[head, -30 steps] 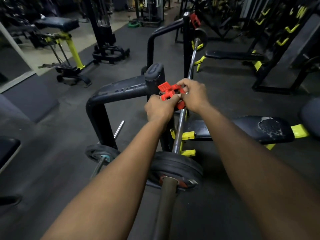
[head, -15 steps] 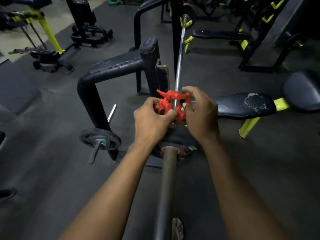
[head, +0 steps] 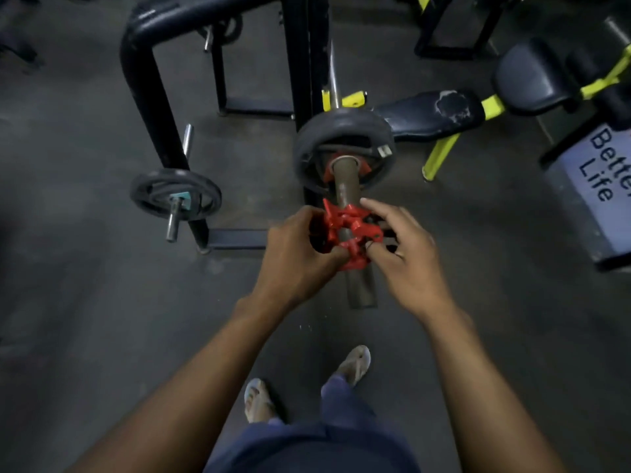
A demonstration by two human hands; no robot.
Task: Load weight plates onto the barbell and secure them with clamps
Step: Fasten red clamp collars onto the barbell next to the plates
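A red clamp point(head: 348, 232) sits around the barbell sleeve point(head: 346, 187), a short way in from the sleeve's near end. My left hand point(head: 297, 257) grips its left side and my right hand point(head: 406, 257) holds its right side with the fingertips. Farther along the sleeve hangs a black weight plate point(head: 343, 131) with a red ring at its hub. A gap of bare sleeve separates the clamp from the plate. The thin bar shaft point(head: 334, 80) runs on behind the plate to the rack.
The black rack frame point(head: 146, 80) stands to the left, with a smaller plate on a storage peg point(head: 176, 196). A black bench point(head: 433, 112) with yellow legs lies right. A grey pad point(head: 590, 189) printed with letters is far right. My sandalled feet point(head: 355, 365) stand below.
The view has tilted down and my feet have come into sight. Both hands have brought the red clamp along the bar onto the sleeve near its end, on my side of the plate.
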